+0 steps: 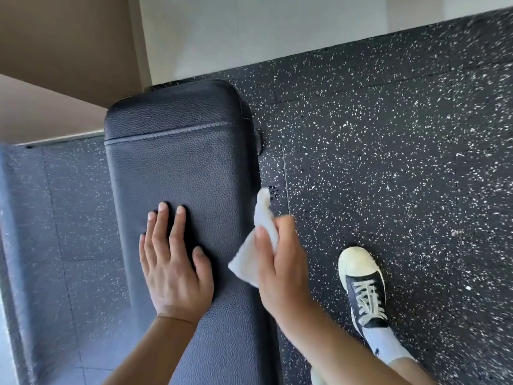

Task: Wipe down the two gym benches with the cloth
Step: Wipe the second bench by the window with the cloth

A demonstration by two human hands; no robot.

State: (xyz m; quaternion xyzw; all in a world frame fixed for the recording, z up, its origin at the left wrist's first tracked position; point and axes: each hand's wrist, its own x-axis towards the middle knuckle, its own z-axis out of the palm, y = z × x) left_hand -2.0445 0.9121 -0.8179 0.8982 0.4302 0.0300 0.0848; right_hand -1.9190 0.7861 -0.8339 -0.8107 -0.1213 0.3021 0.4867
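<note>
The cloth [256, 240] is pinched in the right hand [280, 262], fingers clamped on it, at the counter's [177, 151] right edge. The left hand [173, 262] is pressed flat, fingers spread. Edge-wiping appears underway; next, a sweep across the padding is called for.

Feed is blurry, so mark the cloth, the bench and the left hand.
cloth [256, 245], head view, middle of the white fold.
bench [180, 151], head view, pad top below the seam.
left hand [173, 269], head view, back of hand.
</note>
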